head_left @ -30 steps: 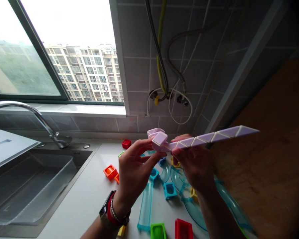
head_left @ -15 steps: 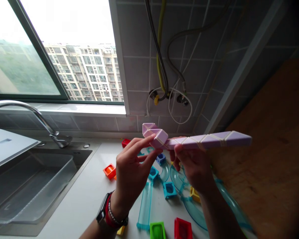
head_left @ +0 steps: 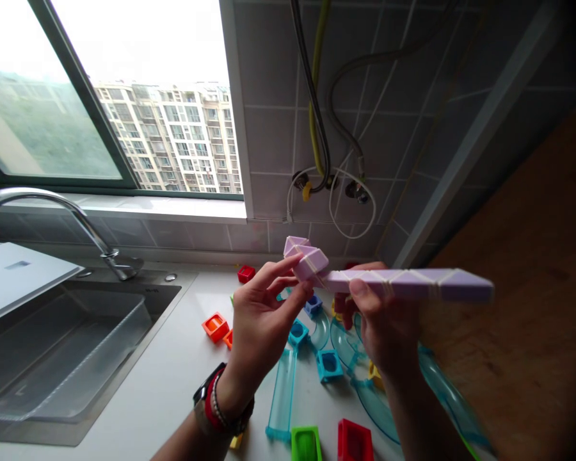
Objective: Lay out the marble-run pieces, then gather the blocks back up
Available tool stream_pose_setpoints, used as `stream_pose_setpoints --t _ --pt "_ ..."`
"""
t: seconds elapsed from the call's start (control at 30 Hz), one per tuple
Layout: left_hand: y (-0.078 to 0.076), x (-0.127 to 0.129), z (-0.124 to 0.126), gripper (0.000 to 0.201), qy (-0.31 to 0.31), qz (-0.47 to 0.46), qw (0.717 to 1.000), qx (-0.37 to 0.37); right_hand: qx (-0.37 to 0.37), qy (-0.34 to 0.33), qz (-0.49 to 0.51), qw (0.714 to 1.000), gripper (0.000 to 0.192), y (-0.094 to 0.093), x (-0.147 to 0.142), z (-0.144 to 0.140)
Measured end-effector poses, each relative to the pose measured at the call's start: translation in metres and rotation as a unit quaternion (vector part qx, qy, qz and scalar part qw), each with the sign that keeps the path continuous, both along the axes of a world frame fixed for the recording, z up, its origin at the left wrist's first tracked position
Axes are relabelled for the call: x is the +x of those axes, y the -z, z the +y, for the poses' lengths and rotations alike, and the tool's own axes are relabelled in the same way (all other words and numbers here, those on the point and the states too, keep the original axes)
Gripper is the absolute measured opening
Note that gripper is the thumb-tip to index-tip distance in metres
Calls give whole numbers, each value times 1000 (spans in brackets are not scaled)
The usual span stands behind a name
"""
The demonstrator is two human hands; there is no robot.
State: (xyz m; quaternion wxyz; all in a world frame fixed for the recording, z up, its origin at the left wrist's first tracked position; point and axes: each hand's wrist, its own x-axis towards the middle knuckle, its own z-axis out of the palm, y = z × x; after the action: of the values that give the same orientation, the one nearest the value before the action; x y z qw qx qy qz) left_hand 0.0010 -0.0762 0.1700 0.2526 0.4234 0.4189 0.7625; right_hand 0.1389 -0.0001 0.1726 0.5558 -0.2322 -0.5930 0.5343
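Note:
A purple-and-white snake puzzle (head_left: 408, 283) is held up above the counter, its long straight run pointing right and its left end folded into a short bent cluster. My left hand (head_left: 264, 314) pinches that folded end between thumb and fingers. Around the straight part, near the bend, my right hand (head_left: 384, 320) is closed, thumb on the near side and fingers behind and beneath. Below the hands lie a blue block (head_left: 312, 305), turquoise blocks such as this one (head_left: 329, 366), and a clear turquoise track piece (head_left: 282, 394). My forearms hide part of the pieces.
On the white counter (head_left: 173, 371) are orange blocks (head_left: 216, 327), a green block (head_left: 306, 444), red blocks (head_left: 355, 440) and curved turquoise tracks (head_left: 377, 410). At left is a sink with a plastic basket (head_left: 100, 358), a faucet (head_left: 86, 224) and a white board (head_left: 24, 275). A wooden panel (head_left: 523, 307) stands at right.
Both hands and the snake puzzle appear slightly further right in the view, and the background has shifted a little right as well. The puzzle's long end tilts slightly lower. Both grips continue.

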Motion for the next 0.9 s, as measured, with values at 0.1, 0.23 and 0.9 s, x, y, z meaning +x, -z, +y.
stream_pose_setpoints --t 0.1,0.23,0.9 --pt "0 1 0 41 -21 10 999 32 -18 -17 19 1000 31 3 3 4" --pt "-3 -1 -3 40 39 -86 995 -24 -24 -90 33 995 21 4 6 10" --pt "-22 -12 -16 27 289 -273 911 -106 76 -227 63 969 51 8 26 44"
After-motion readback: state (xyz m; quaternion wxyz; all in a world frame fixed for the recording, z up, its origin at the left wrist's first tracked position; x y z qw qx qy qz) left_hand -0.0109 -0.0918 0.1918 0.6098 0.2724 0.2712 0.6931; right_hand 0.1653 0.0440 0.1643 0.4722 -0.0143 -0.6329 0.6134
